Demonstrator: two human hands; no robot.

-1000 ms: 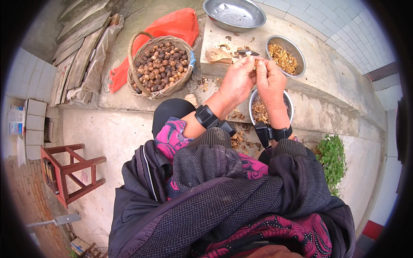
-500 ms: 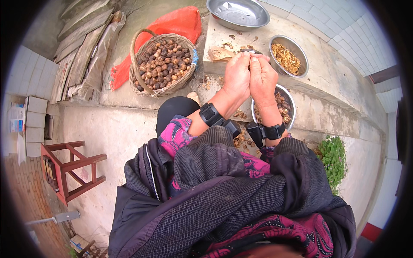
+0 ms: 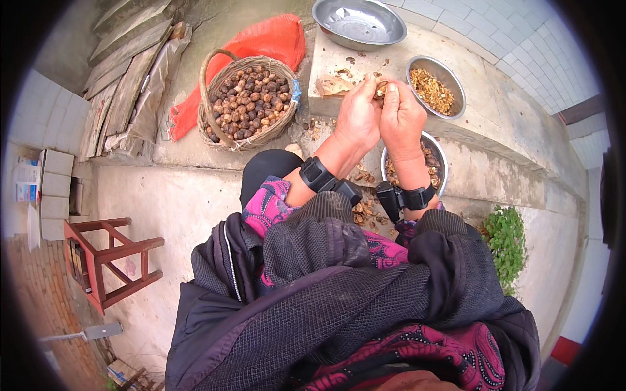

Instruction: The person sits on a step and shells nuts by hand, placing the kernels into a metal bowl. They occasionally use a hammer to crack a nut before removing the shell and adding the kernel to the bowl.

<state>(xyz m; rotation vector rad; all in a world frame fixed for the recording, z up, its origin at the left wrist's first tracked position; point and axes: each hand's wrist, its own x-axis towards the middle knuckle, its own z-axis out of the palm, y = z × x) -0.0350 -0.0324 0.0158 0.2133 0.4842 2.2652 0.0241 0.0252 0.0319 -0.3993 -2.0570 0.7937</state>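
Note:
A cracked walnut (image 3: 381, 90) shows between the tips of my two hands, its shell dark and its inside pale. My left hand (image 3: 358, 118) is closed against its left side. On the other side my right hand (image 3: 402, 118) pinches it, thumb uppermost; most of the curled fingers are hidden. Just beyond my right hand stands a metal bowl (image 3: 410, 77) of shelled walnut kernels (image 3: 432, 90). Beneath my right wrist, partly covered by it, sits another metal bowl (image 3: 445, 171) with broken shells (image 3: 431, 163).
At the left, a wicker basket (image 3: 207, 133) of whole walnuts (image 3: 248, 101) stands against a red mesh sack (image 3: 274, 39). A wide metal basin (image 3: 358, 23) rests on the concrete ledge (image 3: 495, 120). Shell bits (image 3: 368, 215) litter the ground. A red wooden stool (image 3: 114, 260) lies tipped, near wooden boards (image 3: 124, 78).
My hands have turned and parted slightly at the fingertips, bringing the cracked walnut between them into sight. My right hand has shifted a little to the right.

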